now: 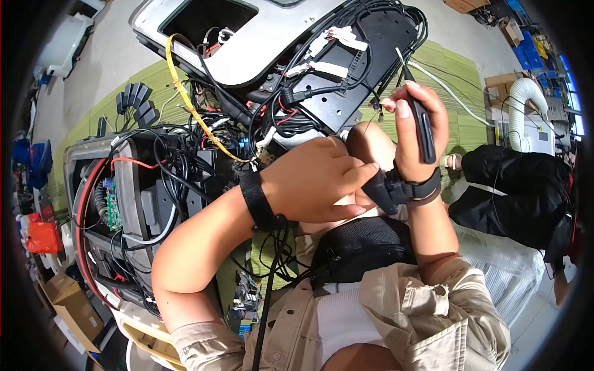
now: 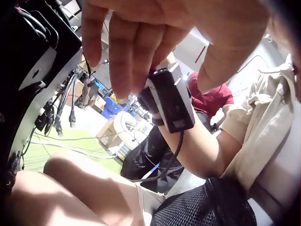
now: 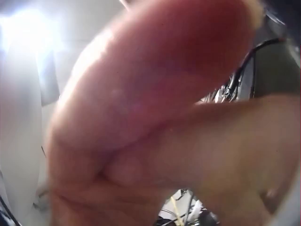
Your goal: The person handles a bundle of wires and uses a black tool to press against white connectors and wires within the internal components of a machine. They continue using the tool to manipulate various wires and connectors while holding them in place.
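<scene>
My right hand [image 1: 438, 120] holds a slim tool with a black handle [image 1: 423, 133] and a thin pale tip pointing up and away. Strapped to that wrist is a small black camera box [image 1: 385, 191], which also shows in the left wrist view [image 2: 175, 101]. Reaching across, my left hand [image 1: 309, 179] has its fingertips right at this box. Its fingers hang nearly straight in the left wrist view, with the thumb on the other side of the box. Blurred fingers [image 3: 141, 94] fill the right wrist view and hide the tool there.
Ahead lies a white casing [image 1: 247, 62] beside a black metal plate [image 1: 387, 37] with bundled cables. An opened machine housing [image 1: 133, 185] with a circuit board and wires stands at left. A yellow strap [image 1: 179, 86] arches over it. Another person's dark-clothed legs [image 1: 507, 191] are at right.
</scene>
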A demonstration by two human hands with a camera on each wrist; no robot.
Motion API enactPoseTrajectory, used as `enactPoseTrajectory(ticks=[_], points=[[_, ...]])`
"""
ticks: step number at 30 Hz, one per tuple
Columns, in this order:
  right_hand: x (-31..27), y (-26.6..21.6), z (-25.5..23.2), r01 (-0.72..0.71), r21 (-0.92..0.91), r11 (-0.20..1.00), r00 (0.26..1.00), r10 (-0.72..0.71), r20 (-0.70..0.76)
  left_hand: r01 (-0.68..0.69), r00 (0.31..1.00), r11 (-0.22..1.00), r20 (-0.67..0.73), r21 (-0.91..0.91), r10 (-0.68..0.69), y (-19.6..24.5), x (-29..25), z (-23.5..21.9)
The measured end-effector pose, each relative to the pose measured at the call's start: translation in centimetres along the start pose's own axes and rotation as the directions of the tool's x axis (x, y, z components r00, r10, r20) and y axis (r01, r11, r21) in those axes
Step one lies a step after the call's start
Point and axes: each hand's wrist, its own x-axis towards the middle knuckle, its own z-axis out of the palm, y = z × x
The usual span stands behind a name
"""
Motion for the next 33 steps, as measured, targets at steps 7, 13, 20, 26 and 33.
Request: enactPoseTrajectory(ticks=[7,13,20,26,33], points=[[1.2,-2.4,2.4,0.261,-0.153,0.953,0.964,-0.266,-0.015,0.145,0.984,0.989,0.104,0.023,-0.147,0.3,0.3,-0.3],[1.9,-2.8,3.1,0.275,-0.034,0.961,0.96,-0.272,0.069,0.038,0.994,0.996,0.109,-0.074,-0.03,0.0,0.3,0.1],[2.0,-3.3,2.8,0.203,0.12,0.972,0.885,-0.235,0.401,0.135,0.972,0.934,0.226,-0.331,-0.06,0.7,0.2,-0.3],[2.0,-2.3,3.0,0.187,0.13,0.974,0.835,-0.227,0.501,0.141,0.958,0.946,0.282,-0.292,-0.056,1.0,0.4,-0.7],[4.2,-2.6,2.7,0.594,-0.334,0.732,0.785,-0.435,0.441,0.066,0.996,0.998,0.054,0.001,-0.066,0.5,0.8,0.7]])
